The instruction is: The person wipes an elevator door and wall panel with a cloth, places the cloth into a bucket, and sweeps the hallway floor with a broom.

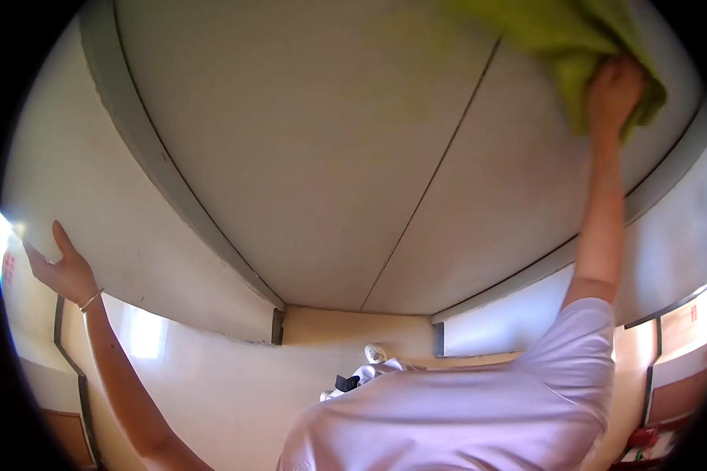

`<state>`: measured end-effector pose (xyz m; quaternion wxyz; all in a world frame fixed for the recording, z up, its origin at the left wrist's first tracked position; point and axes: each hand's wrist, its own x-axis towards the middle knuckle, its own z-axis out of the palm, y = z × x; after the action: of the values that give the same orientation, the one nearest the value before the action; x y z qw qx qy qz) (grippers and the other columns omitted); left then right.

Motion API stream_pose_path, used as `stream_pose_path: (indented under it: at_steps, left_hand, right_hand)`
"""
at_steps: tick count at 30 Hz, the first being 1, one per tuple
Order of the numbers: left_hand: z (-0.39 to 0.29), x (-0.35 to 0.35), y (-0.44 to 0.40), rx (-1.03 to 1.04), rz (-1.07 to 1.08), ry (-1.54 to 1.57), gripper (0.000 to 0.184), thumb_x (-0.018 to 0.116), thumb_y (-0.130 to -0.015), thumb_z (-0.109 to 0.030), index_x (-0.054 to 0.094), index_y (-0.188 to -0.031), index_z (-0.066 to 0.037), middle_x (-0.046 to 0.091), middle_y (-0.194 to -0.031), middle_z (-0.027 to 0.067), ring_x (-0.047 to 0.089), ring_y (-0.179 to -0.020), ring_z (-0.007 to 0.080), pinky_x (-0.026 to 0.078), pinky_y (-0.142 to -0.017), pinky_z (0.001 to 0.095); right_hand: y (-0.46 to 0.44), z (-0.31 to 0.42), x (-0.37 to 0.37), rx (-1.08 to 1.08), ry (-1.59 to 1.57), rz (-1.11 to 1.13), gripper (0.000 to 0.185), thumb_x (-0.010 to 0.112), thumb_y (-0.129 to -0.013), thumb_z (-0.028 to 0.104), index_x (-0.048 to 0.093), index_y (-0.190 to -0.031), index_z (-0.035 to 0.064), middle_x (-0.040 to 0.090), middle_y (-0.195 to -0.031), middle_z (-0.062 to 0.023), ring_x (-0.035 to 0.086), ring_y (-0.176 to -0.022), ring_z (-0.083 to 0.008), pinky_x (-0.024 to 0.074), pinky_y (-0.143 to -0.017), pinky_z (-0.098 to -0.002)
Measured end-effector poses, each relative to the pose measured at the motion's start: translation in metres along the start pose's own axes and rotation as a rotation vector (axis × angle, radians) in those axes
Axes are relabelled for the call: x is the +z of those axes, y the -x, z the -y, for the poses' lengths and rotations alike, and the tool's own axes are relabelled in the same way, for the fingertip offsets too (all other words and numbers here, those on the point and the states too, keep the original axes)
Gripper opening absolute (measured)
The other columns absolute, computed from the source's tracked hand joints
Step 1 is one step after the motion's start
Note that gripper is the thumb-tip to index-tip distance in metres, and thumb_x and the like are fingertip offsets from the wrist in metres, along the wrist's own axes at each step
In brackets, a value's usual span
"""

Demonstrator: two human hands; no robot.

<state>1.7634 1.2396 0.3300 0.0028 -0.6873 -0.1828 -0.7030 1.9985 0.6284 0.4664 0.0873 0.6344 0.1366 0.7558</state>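
Note:
My right hand grips a green cloth at the upper right. The cloth lies against a pale double panel with a dark seam down its middle, and motion blurs part of it. On the far left my left hand is raised, thumb apart from the fingers, with a bracelet on the wrist. Nothing shows in that hand. It is nearest to a white side panel; whether it touches the panel I cannot tell.
A grey frame strip edges the panel on the left, and another on the right. Below are a pale floor and a white shoe. Red items sit at the lower right.

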Motion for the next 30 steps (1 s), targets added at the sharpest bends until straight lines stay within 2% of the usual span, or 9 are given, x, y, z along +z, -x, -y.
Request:
stream_pose_path:
  at_steps: [1,3,6,18,19,21,23,28,30]
  left_hand:
    - [0.003,0.000,0.000,-0.019,0.016,0.021,0.041,0.055,-0.077,-0.019,0.044,-0.109,0.003,0.052,-0.103,0.0158,0.051,-0.091,0.0266,0.038,-0.082,0.0316]
    - [0.008,0.002,-0.001,-0.044,0.026,0.026,0.043,0.056,-0.076,-0.021,0.044,-0.109,0.004,0.051,-0.104,0.0162,0.050,-0.093,0.0271,0.037,-0.083,0.0320]
    - [0.014,0.007,0.004,0.030,-0.068,-0.083,0.044,0.056,-0.076,-0.024,0.044,-0.110,0.001,0.052,-0.100,0.0173,0.051,-0.089,0.0276,0.037,-0.081,0.0326]
    - [0.009,0.002,-0.002,0.079,0.014,0.088,0.039,0.058,-0.072,-0.013,0.045,-0.105,0.003,0.056,-0.089,0.0151,0.053,-0.082,0.0245,0.038,-0.077,0.0319]
    - [0.013,0.004,-0.002,0.102,0.004,0.092,0.035,0.058,-0.072,-0.013,0.047,-0.101,0.003,0.056,-0.088,0.0147,0.054,-0.080,0.0243,0.039,-0.075,0.0319]
    - [0.014,0.005,-0.002,0.116,0.010,0.090,0.031,0.059,-0.072,-0.014,0.049,-0.096,0.003,0.057,-0.086,0.0144,0.054,-0.079,0.0240,0.040,-0.074,0.0319]
    - [0.014,0.005,-0.004,0.159,-0.004,0.031,0.027,0.060,-0.070,-0.015,0.052,-0.089,0.003,0.059,-0.083,0.0134,0.056,-0.074,0.0239,0.042,-0.070,0.0317]
    - [0.032,0.015,-0.003,0.185,-0.071,0.031,0.026,0.062,-0.069,-0.018,0.055,-0.086,0.001,0.060,-0.079,0.0131,0.058,-0.072,0.0239,0.045,-0.068,0.0304]
    - [0.042,0.017,-0.003,0.194,-0.078,0.028,0.027,0.062,-0.069,-0.020,0.056,-0.084,0.001,0.060,-0.079,0.0134,0.058,-0.073,0.0245,0.045,-0.068,0.0304]
  right_hand:
    - [-0.027,-0.029,0.009,-0.016,0.062,0.009,0.025,0.044,-0.074,0.017,0.051,-0.089,-0.0002,0.055,-0.084,-0.0202,0.051,-0.077,-0.0363,0.0389,-0.066,-0.0442]
    - [-0.072,-0.057,0.040,0.099,0.544,0.088,0.031,0.043,-0.075,0.023,0.054,-0.095,0.0014,0.054,-0.092,-0.0193,0.048,-0.091,-0.0331,0.0340,-0.079,-0.0469]
    - [-0.111,-0.018,0.070,0.141,0.587,0.146,0.031,0.042,-0.076,0.022,0.052,-0.097,0.0032,0.051,-0.097,-0.0176,0.046,-0.094,-0.0314,0.0330,-0.081,-0.0465]
    - [0.007,0.430,0.024,-0.863,-0.707,0.150,0.033,0.041,-0.077,0.018,0.046,-0.108,0.0103,0.040,-0.117,-0.0107,0.039,-0.107,-0.0246,0.0290,-0.088,-0.0451]
    - [0.067,0.458,0.029,-0.625,-1.394,0.377,0.034,0.040,-0.076,0.018,0.046,-0.109,0.0105,0.041,-0.117,-0.0099,0.038,-0.109,-0.0239,0.0265,-0.091,-0.0435]
    - [0.163,0.477,0.023,-0.427,-1.709,0.732,0.033,0.039,-0.078,0.017,0.047,-0.109,0.0092,0.040,-0.118,-0.0089,0.036,-0.110,-0.0223,0.0232,-0.096,-0.0388]
    - [0.204,0.454,-0.006,-0.558,-1.372,0.851,0.032,0.039,-0.079,0.016,0.047,-0.109,0.0078,0.040,-0.118,-0.0088,0.036,-0.110,-0.0214,0.0224,-0.097,-0.0356]
    - [0.232,0.380,-0.059,0.033,-1.908,2.031,0.034,0.042,-0.079,0.012,0.045,-0.112,0.0065,0.052,-0.102,-0.0108,0.051,-0.084,-0.0232,0.0419,-0.075,-0.0289]
    - [0.239,0.326,-0.075,0.541,-1.974,1.816,0.029,0.048,-0.076,0.014,0.050,-0.103,0.0059,0.054,-0.096,-0.0082,0.052,-0.080,-0.0217,0.0430,-0.069,-0.0302]
